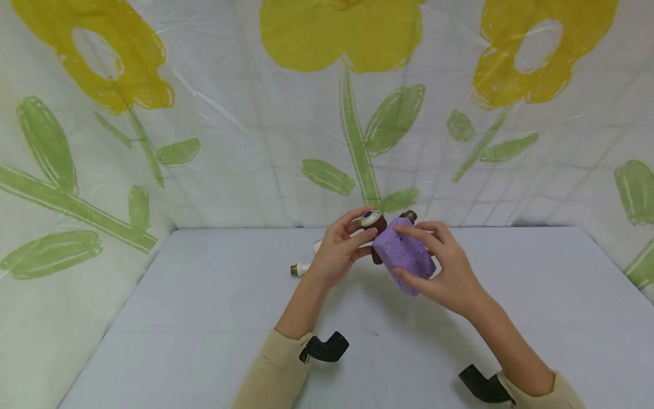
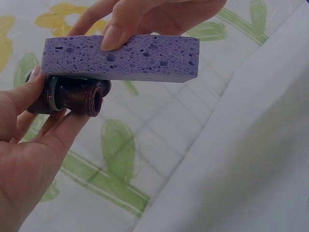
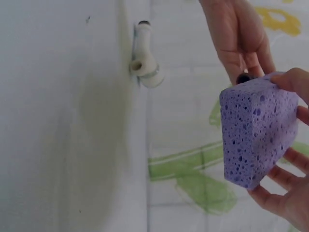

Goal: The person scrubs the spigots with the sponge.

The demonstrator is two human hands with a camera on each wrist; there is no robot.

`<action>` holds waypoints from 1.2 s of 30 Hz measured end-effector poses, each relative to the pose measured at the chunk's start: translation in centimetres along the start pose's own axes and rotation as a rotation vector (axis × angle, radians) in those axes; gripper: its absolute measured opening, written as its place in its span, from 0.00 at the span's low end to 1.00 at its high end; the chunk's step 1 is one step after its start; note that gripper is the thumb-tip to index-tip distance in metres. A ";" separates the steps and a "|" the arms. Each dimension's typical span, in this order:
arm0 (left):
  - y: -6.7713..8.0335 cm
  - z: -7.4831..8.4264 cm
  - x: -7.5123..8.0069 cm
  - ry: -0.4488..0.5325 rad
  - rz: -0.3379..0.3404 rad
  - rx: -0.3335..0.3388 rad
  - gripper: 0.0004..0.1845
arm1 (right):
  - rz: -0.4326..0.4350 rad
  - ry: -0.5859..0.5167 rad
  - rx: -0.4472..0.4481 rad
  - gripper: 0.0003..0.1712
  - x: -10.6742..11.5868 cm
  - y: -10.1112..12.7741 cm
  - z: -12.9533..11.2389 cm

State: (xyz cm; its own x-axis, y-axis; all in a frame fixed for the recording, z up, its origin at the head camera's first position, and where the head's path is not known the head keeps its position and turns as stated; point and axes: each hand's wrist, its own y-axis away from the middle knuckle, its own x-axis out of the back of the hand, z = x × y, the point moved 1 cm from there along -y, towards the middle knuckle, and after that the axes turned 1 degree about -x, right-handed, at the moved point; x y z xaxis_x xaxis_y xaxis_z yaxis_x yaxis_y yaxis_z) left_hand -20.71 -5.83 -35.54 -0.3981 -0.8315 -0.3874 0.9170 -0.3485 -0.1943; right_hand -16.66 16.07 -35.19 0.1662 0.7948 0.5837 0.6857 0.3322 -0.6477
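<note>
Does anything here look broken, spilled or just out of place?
Nothing looks spilled or broken. The left hand holds a dark brown threaded valve fitting in the air while the right hand presses a purple sponge against it. The one stray item is a white pipe fitting lying on its side on the table.

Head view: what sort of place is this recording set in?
Probably a staged tabletop recording booth rather than a lived-in room: a plain grey table enclosed by a flower-printed plastic sheet, with only a purple sponge, a brown valve and a white pipe fitting.
</note>
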 end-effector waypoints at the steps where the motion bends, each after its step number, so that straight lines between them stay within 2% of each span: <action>1: 0.0 0.0 0.0 0.001 0.001 -0.002 0.23 | -0.003 -0.002 0.004 0.42 0.0 0.0 0.0; 7: 0.1 0.0 0.0 -0.002 -0.006 -0.010 0.23 | 0.036 0.015 -0.024 0.43 0.2 0.0 0.1; 13: 0.1 0.0 0.1 -0.005 0.000 -0.013 0.24 | -0.015 0.005 0.015 0.43 -0.2 0.1 -0.2; 20: 0.1 -0.1 0.1 0.003 -0.021 -0.018 0.23 | 0.043 0.019 -0.017 0.43 0.2 0.1 -0.1; 27: 0.1 0.0 0.1 -0.004 -0.017 -0.015 0.23 | -0.002 0.008 0.038 0.44 0.2 0.1 -0.4; 32: 0.0 0.0 0.0 -0.026 -0.027 -0.012 0.24 | 0.030 0.017 0.007 0.43 0.5 -0.1 -0.2; 36: 0.0 0.0 0.1 -0.031 -0.021 -0.018 0.23 | 0.009 0.016 0.012 0.43 0.2 0.0 -0.3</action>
State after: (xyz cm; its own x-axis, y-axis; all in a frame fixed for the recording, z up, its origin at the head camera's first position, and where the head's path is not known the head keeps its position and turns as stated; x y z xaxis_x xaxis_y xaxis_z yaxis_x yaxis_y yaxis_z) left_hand -20.79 -5.89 -35.60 -0.4162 -0.8371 -0.3550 0.9076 -0.3588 -0.2180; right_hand -16.40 16.11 -34.92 0.1836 0.7895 0.5856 0.6758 0.3313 -0.6585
